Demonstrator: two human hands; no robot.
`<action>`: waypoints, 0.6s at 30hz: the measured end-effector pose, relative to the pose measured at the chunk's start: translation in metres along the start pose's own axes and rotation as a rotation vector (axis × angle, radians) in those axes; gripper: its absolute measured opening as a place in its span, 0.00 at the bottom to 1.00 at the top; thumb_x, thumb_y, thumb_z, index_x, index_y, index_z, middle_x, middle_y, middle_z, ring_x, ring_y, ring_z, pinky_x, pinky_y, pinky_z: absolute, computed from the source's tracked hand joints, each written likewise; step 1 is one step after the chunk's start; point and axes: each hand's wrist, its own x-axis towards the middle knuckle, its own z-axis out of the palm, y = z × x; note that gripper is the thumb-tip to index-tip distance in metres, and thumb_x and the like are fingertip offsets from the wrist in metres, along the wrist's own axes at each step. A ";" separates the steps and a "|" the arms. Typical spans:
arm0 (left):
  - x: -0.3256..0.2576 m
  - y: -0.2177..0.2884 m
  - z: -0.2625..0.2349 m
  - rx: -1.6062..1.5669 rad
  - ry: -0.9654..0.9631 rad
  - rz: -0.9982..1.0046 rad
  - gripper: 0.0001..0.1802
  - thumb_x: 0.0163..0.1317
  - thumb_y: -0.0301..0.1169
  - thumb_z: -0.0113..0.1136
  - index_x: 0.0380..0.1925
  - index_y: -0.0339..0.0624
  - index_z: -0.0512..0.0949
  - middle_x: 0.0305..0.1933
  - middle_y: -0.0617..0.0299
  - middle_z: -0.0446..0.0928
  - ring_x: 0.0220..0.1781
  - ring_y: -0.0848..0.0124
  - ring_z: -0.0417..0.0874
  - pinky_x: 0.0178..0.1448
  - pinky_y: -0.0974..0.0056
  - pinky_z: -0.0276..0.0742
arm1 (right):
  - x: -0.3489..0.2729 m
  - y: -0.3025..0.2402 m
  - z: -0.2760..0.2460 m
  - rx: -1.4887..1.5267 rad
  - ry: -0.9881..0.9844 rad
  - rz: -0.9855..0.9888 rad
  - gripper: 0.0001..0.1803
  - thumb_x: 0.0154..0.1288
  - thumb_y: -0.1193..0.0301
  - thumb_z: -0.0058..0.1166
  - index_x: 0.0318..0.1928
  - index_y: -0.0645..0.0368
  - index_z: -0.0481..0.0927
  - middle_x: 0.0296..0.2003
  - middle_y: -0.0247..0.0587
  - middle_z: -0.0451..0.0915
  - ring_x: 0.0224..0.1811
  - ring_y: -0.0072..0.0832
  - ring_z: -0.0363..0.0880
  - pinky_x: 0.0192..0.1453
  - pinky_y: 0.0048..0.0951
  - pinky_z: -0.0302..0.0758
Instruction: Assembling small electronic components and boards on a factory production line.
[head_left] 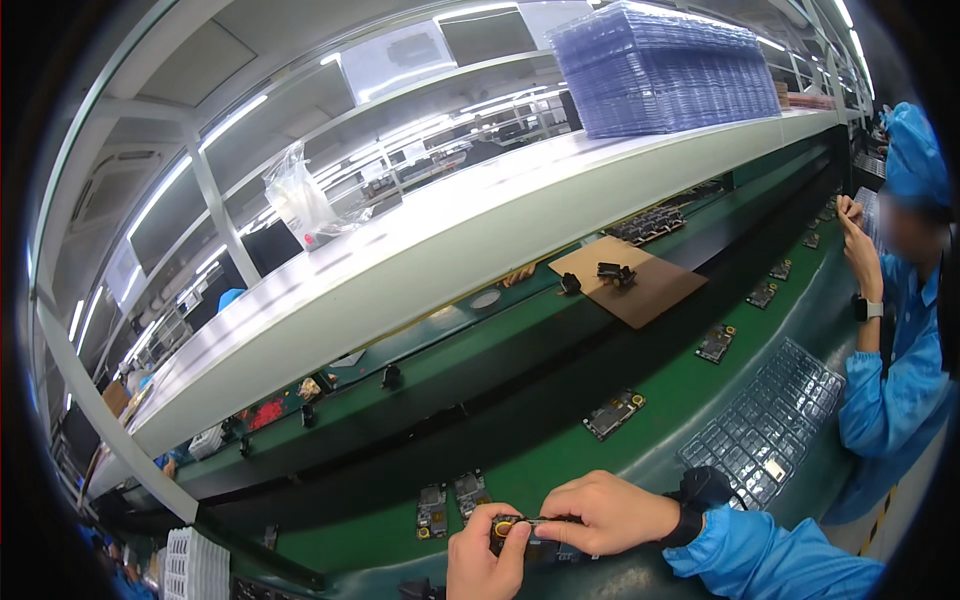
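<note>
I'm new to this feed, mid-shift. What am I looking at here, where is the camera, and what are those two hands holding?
This is one wide, bent view from a camera worn on a person's head, looking down at their own bare hands. The left hand and right hand together pinch a small dark circuit board with a yellow ring at one end. Before them runs a long green conveyor belt carrying more small boards. To the right lies a clear plastic tray with many pockets. Further along sits a brown cardboard sheet with black parts on it. Above is a white shelf holding stacked clear trays. A co-worker in blue stands at right.
</note>
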 end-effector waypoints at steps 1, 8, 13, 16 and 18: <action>0.002 -0.001 -0.001 -0.036 -0.037 -0.002 0.06 0.65 0.25 0.60 0.41 0.39 0.77 0.27 0.61 0.76 0.28 0.76 0.77 0.34 0.70 0.74 | -0.001 -0.002 0.004 -0.017 0.023 0.014 0.15 0.67 0.60 0.62 0.37 0.62 0.84 0.26 0.44 0.82 0.25 0.32 0.79 0.29 0.30 0.73; 0.011 -0.052 -0.033 -0.053 0.153 -0.112 0.07 0.64 0.20 0.60 0.41 0.34 0.74 0.34 0.64 0.77 0.35 0.81 0.76 0.40 0.73 0.73 | 0.017 0.051 0.045 0.394 0.289 0.171 0.24 0.69 0.58 0.60 0.56 0.64 0.78 0.41 0.41 0.86 0.40 0.26 0.83 0.48 0.29 0.79; 0.032 -0.134 -0.089 -0.536 0.643 -0.226 0.10 0.62 0.21 0.58 0.42 0.38 0.69 0.34 0.60 0.75 0.32 0.72 0.78 0.31 0.68 0.77 | -0.001 0.143 0.119 0.681 0.411 0.611 0.19 0.70 0.65 0.59 0.55 0.65 0.78 0.38 0.34 0.84 0.40 0.20 0.83 0.44 0.25 0.80; 0.025 -0.202 -0.110 -0.728 0.892 -0.285 0.17 0.58 0.15 0.52 0.46 0.41 0.66 0.44 0.53 0.73 0.42 0.61 0.81 0.41 0.54 0.84 | -0.003 0.125 0.120 0.339 0.318 0.421 0.15 0.67 0.65 0.60 0.49 0.59 0.83 0.36 0.35 0.86 0.37 0.25 0.85 0.43 0.28 0.81; 0.016 -0.235 -0.114 -0.770 0.954 -0.249 0.19 0.57 0.14 0.52 0.48 0.41 0.66 0.45 0.53 0.73 0.44 0.59 0.81 0.44 0.54 0.84 | -0.003 0.119 0.116 0.094 0.164 0.328 0.12 0.65 0.61 0.59 0.44 0.53 0.86 0.35 0.36 0.87 0.36 0.31 0.86 0.43 0.31 0.81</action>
